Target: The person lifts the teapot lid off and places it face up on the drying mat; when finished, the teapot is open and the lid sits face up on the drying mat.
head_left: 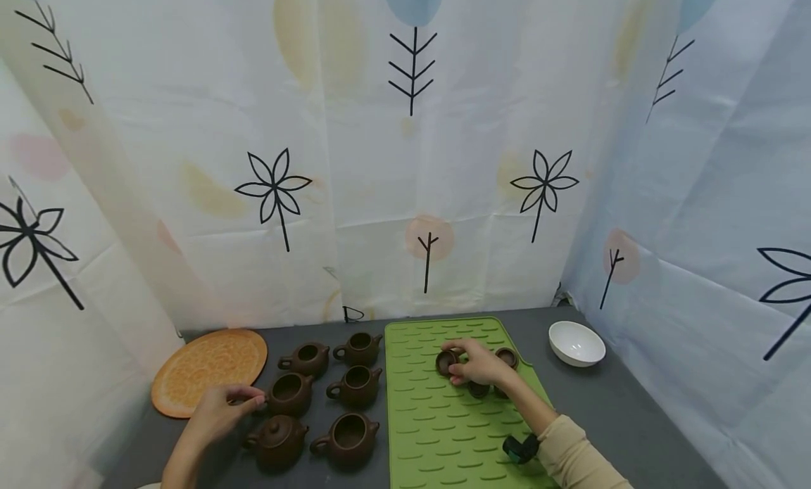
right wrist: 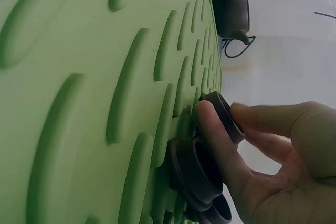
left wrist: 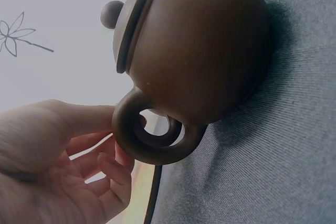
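Observation:
Brown lidless teapots [head_left: 350, 440] stand in two columns on the left; one teapot [head_left: 277, 440] at the near left has its lid on. My left hand [head_left: 218, 411] pinches the handle side of the lidless teapot [head_left: 290, 394] behind it. In the left wrist view the lidded teapot [left wrist: 205, 45] fills the foreground and partly hides the fingertips. Over the green mat [head_left: 431, 418], my right hand [head_left: 479, 366] pinches a small brown lid [right wrist: 226, 116], hollow side up, between thumb and fingers. Other lids [right wrist: 197, 174] lie upside down close beside it, partly covered by the hand and wrist.
An orange round mat [head_left: 212, 369] lies at the back left. At the back right is a white bowl [head_left: 576, 343]. Patterned curtains [head_left: 380, 264] enclose the grey table [head_left: 627, 411] at the back and sides. A black strap piece [head_left: 521, 448] is at the right wrist.

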Tool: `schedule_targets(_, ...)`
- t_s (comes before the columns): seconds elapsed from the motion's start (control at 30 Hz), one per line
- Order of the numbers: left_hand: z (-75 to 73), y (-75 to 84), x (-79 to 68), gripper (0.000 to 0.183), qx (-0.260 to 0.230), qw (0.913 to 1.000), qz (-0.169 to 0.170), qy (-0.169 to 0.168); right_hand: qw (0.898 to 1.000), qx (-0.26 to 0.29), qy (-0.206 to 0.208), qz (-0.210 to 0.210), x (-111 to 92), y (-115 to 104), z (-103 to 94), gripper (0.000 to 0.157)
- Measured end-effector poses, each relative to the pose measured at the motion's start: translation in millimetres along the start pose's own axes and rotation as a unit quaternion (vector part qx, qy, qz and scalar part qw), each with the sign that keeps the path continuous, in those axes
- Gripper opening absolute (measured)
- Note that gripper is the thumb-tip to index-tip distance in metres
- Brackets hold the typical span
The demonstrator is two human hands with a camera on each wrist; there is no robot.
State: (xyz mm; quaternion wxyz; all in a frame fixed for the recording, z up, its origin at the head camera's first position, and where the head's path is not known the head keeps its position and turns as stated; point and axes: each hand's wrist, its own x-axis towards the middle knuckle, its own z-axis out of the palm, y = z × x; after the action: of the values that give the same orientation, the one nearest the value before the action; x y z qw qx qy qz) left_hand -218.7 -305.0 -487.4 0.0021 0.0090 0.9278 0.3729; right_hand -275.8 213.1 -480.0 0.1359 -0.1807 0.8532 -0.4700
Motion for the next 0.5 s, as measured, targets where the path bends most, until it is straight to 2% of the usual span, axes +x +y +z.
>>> schedule_targets(0.2,-0.3,2.7,-0.4,0.019,-0.002,1.0000,-0.004,0.000,1.000,0.001,-0.003,-0.009,-2,3,-3.9,0.053)
schedule_targets(0.5,-4.3,6.4,-11.2,0.025,-0.018,0.9998,-0.002,-0.005,0.999,0.006,0.011,-0.031,-4,-3,-6.3,0.049)
